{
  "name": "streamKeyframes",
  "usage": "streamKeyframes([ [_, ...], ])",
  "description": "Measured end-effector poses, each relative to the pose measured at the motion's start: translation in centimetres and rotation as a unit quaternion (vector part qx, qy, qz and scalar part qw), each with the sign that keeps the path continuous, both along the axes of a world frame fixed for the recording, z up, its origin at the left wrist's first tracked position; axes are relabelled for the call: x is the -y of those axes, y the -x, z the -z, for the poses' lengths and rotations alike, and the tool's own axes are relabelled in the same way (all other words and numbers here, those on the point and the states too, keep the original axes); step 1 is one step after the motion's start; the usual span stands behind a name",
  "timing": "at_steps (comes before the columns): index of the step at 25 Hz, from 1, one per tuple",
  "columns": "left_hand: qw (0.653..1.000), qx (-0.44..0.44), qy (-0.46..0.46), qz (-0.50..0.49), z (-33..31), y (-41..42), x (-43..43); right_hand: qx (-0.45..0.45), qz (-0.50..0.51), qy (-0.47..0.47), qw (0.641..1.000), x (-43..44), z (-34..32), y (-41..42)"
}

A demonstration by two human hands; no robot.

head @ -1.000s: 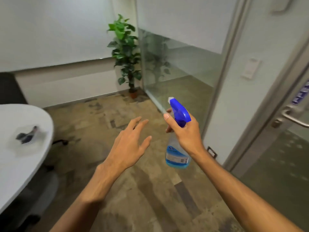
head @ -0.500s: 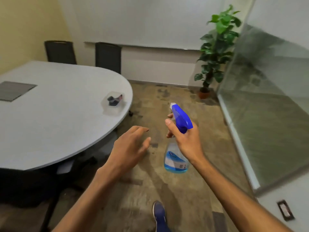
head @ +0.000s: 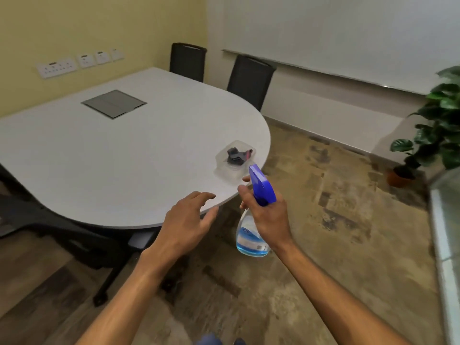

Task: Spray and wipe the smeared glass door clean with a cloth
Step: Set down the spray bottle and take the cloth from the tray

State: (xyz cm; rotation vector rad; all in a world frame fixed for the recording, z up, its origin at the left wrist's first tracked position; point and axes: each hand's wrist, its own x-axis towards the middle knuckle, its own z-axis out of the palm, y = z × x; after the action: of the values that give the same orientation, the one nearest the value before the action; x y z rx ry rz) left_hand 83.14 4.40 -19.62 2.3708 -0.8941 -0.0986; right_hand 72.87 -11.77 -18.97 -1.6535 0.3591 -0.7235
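Near the rounded end of a white table [head: 99,155] sits a clear plastic container [head: 234,161], close to the table's edge. Inside it lies a crumpled dark grey cloth [head: 236,156] with a touch of pink; blur hides finer detail.

Just in front of that container, the right hand [head: 270,217] is wrapped around the neck of a spray bottle [head: 252,239]. The bottle's blue trigger head [head: 261,186] points up and away, and its clear body hangs below the hand with pale blue liquid in the lower part. It hangs just off the table's edge, above the floor.

The table's curved edge runs from the far right round to the near left. To the right of it lies open patterned floor [head: 336,220], reaching to a potted plant [head: 433,135] in the far right corner. A strip of glass panel [head: 445,232] shows along the right margin of the view. 2 dark chairs [head: 251,80] stand behind the table, and another dark chair base sits tucked under its near side. A grey hatch [head: 114,103] is set flush in the tabletop.

The left hand [head: 185,225] hovers palm down over the near rim of the table, fingers loosely spread and slightly curled. It holds nothing and touches nothing, and sits just left of the bottle, well short of the container.
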Motion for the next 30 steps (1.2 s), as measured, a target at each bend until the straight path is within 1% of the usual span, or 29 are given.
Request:
streamKeyframes([
  [3,0.999,-0.021,-0.018,-0.035,0.6,-2.9,0.7,-0.002,-0.035,-0.001,0.999,1.3,0.9,-4.6],
  [6,0.997,-0.036,-0.028,-0.059,1.2,-6.5,1.4,-0.024,-0.048,0.004,0.999,2.4,2.2,-9.4],
  [9,0.996,-0.048,-0.032,-0.064,2.4,-10.9,2.3,-0.033,-0.055,0.012,0.998,3.5,3.9,-14.6],
  [15,0.994,-0.072,-0.048,-0.064,4.6,-21.2,4.5,-0.063,-0.075,-0.004,0.995,5.7,6.6,-25.3],
  [18,0.992,-0.097,-0.053,-0.057,5.6,-25.7,5.3,-0.084,-0.068,0.036,0.993,6.6,7.8,-30.0],
  [20,0.991,-0.113,-0.047,-0.057,6.4,-28.1,5.9,-0.126,-0.048,0.062,0.989,7.5,9.1,-32.6],
  [22,0.989,-0.132,-0.048,-0.056,7.1,-29.8,6.4,-0.178,-0.011,0.110,0.978,8.4,10.6,-34.8],
  [24,0.987,-0.143,-0.054,-0.055,8.1,-31.1,6.6,-0.204,0.009,0.167,0.965,9.0,11.5,-36.9],
  [26,0.984,-0.152,-0.067,-0.060,8.9,-32.5,7.0,-0.209,-0.007,0.193,0.959,9.6,12.1,-38.8],
  [30,0.980,-0.167,-0.091,-0.067,10.5,-34.6,7.8,-0.226,-0.085,0.168,0.956,11.0,14.3,-42.1],
])
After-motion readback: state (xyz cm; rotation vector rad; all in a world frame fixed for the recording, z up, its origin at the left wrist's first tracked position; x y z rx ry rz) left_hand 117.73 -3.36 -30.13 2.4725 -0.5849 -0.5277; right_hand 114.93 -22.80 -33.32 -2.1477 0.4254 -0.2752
